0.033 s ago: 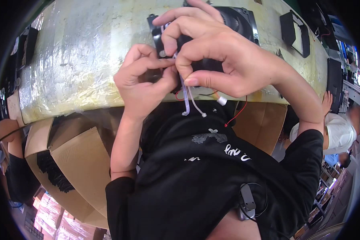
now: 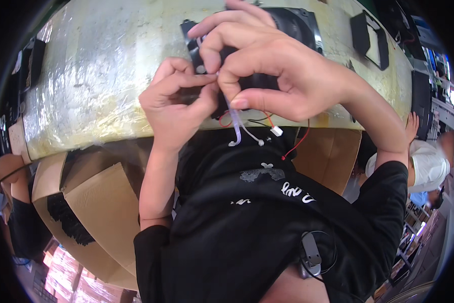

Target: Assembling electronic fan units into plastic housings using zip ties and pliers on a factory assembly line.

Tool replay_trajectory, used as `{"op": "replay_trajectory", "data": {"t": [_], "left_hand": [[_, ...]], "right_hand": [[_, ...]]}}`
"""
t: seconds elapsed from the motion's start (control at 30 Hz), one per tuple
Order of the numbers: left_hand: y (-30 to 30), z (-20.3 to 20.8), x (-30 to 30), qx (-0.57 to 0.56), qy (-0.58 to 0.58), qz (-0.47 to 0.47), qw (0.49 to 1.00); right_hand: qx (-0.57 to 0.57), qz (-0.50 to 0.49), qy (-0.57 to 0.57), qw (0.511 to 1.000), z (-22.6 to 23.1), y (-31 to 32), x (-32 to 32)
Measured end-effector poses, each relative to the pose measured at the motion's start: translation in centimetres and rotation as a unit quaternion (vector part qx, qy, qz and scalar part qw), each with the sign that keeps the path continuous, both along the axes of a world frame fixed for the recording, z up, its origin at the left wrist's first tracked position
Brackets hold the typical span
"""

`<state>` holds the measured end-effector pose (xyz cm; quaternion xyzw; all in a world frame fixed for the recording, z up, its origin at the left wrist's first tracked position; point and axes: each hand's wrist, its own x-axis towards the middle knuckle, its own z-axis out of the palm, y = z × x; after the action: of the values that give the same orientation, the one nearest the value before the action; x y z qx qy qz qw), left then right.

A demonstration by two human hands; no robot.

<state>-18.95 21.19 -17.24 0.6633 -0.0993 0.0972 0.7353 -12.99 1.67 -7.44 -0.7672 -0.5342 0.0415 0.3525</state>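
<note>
Over the near side of a black device with a round housing (image 2: 295,30), my two hands meet at a bundle of thin wires. My left hand (image 2: 179,96) is closed, thumb and forefinger pinched together at the upper part of the bundle. My right hand (image 2: 272,65) pinches just beside it, its other fingers raised. Below the fingers hang a pale purple cable (image 2: 236,132) and a thinner white wire (image 2: 250,133), both with small white ends. The exact spot gripped is hidden by the fingers. A white plug (image 2: 276,131) on red-orange wires and a loose red wire (image 2: 300,144) hang alongside.
The device rests on a film-wrapped worktable (image 2: 100,76). A black frame-like part (image 2: 370,40) lies at the far right. Open cardboard boxes (image 2: 103,202) stand below the near edge. Other people are at both sides, one in a white shirt (image 2: 429,166).
Both hands and the device have shifted slightly left in view. The white plug has swung a little left, and the white wire's end has moved slightly right.
</note>
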Motion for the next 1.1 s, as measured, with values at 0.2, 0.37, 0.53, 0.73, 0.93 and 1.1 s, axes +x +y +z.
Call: {"op": "replay_trajectory", "data": {"t": [0.2, 0.37, 0.53, 0.73, 0.93, 1.1], "left_hand": [[-0.2, 0.3, 0.2, 0.041, 0.009, 0.0, 0.999], [0.6, 0.6, -0.5, 0.138, -0.079, 0.03, 0.987], [1.0, 1.9, 0.7, 0.211, -0.208, -0.043, 0.954], [0.4, 0.5, 0.1, 0.058, -0.147, 0.047, 0.986], [0.2, 1.0, -0.6, -0.036, -0.085, 0.009, 0.996], [0.3, 1.2, -0.2, -0.094, -0.026, -0.001, 0.995]], "right_hand": [[0.162, -0.022, 0.142, 0.976, -0.8, -1.1, -1.1], [0.137, -0.51, -0.12, 0.841, -1.8, -13.4, -7.8], [-0.23, -0.68, -0.142, 0.681, -8.7, -19.5, -13.8], [-0.138, -0.646, -0.156, 0.734, -9.8, -19.9, -14.2], [-0.08, -0.462, -0.092, 0.879, 0.1, -7.7, -11.9], [-0.216, -0.363, -0.177, 0.889, 2.9, -1.6, -9.2]]}}
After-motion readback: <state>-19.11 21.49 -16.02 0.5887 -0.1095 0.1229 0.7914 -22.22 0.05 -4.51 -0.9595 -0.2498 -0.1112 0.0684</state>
